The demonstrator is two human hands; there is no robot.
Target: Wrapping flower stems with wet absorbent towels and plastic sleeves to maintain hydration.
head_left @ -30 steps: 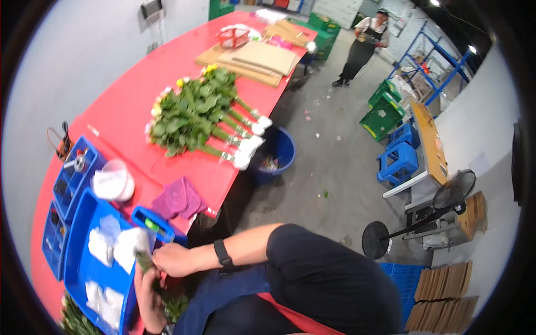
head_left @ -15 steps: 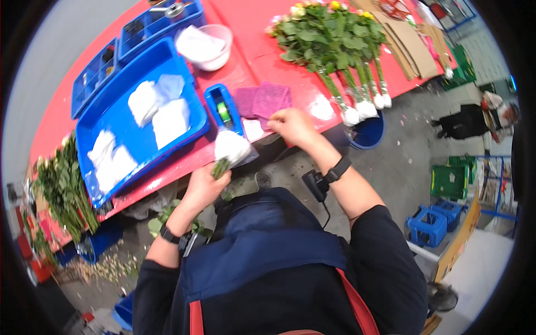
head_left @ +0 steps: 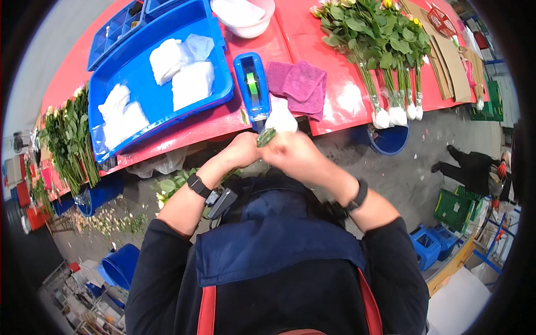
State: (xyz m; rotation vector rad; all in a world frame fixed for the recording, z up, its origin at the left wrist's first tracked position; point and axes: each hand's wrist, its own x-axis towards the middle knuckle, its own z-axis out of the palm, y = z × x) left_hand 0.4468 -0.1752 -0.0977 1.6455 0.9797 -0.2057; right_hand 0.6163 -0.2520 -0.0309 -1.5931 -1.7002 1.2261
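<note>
In my left hand (head_left: 241, 149) is a bunch of flower stems (head_left: 266, 137), fingers closed round it below a white wrapped stem end (head_left: 283, 119). Leaves and pale blooms (head_left: 174, 184) hang low beside my left forearm, apparently the same bunch. My right hand (head_left: 293, 156) is at the stems, fingers curled in and partly blurred; anything pinched in them cannot be made out. Just beyond the hands, at the table edge, lies a blue tape dispenser (head_left: 244, 64) with a green roll. A folded magenta cloth (head_left: 305, 84) lies to its right.
A blue tray (head_left: 134, 86) with white wads stands left on the red table (head_left: 262, 50), a pink bowl (head_left: 245, 30) behind it. Wrapped roses (head_left: 379, 42) lie right, unwrapped ones (head_left: 70, 139) far left. Blue buckets (head_left: 389, 139) stand below. Another person (head_left: 474, 170) is at far right.
My right hand has come left from beside the cloth to the stems. My left hand has raised the bunch rightward, closer to it. The view has shifted, too.
</note>
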